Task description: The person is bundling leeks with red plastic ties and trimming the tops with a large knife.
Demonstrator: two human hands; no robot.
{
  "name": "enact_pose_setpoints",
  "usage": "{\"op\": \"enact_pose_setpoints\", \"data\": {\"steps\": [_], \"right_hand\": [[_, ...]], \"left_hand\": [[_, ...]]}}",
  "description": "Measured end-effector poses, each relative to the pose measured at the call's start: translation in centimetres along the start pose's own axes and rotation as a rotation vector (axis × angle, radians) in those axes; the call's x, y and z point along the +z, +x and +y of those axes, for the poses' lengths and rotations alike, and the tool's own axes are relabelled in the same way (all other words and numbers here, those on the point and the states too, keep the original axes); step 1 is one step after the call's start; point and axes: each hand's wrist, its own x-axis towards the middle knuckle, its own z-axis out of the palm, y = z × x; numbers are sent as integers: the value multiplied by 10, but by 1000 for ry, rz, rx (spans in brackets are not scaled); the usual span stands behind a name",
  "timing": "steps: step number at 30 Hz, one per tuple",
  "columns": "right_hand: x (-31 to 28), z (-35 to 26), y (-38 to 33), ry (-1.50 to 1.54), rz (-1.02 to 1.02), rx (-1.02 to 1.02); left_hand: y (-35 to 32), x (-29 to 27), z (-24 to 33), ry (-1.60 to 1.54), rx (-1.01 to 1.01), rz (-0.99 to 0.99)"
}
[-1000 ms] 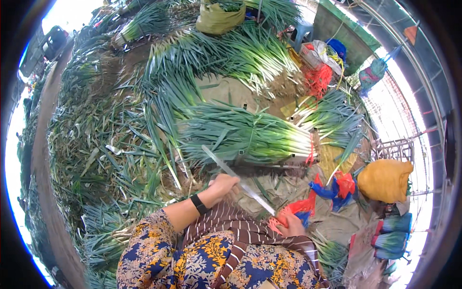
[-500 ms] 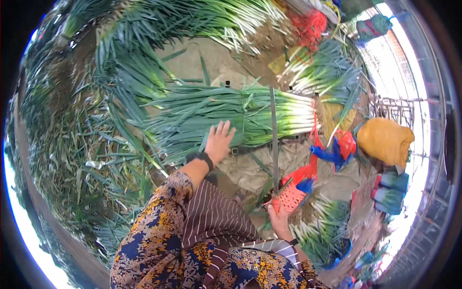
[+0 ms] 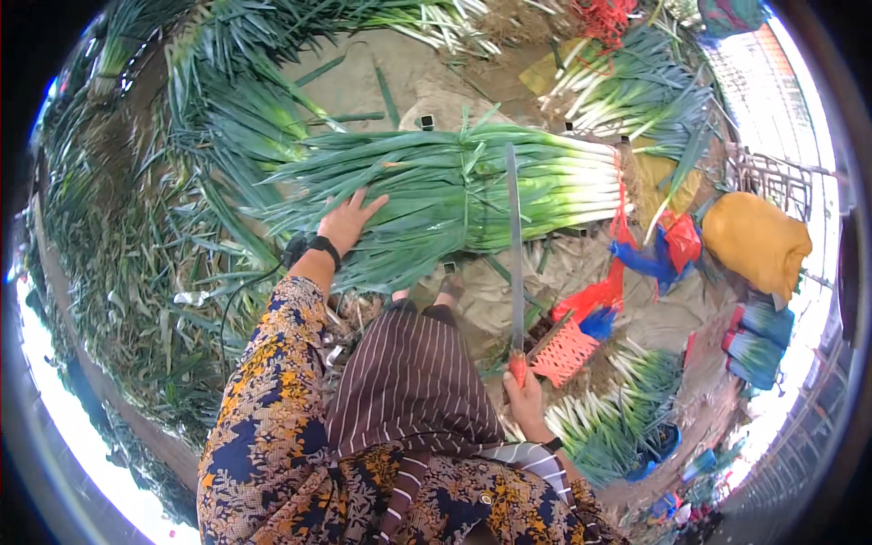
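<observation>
Leeks [image 3: 472,195] lie in one thick bundle across the ground in front of the person, white stalk ends to the right, long green leaves fanning to the left, with a dark band round the middle. On the leafy part rests the left hand [image 3: 347,221], flat with its fingers spread apart, a black band at the wrist. Lower right, the right hand [image 3: 525,392] is clamped on the red handle of a long knife [image 3: 515,245], whose thin blade points up and lies across the bundle near its middle. Orange mesh netting [image 3: 565,352] sits just beside that hand, and a yellow sack [image 3: 756,238] lies well apart to the right. Compared with half a second ago, the bundle appears lower and larger in view, the left hand has slid further left onto the leaves, and the blade now crosses the whole bundle.
</observation>
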Motion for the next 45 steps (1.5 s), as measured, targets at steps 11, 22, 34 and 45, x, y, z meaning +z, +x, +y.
{"op": "enact_pose_setpoints", "data": {"steps": [11,22,34,45], "right_hand": [[5,-18,77,93,-157,-237],[66,-49,115,149,-194,-221],[118,-47,140,60,-178,-130],[115,-70,135,-171,-51,-261]], "left_hand": [[-42,-50,9,-41,-340,154],[129,-31,74,-388,-305,743],[146,11,55,-426,-342,561],[147,17,53,-452,-309,594]]}}
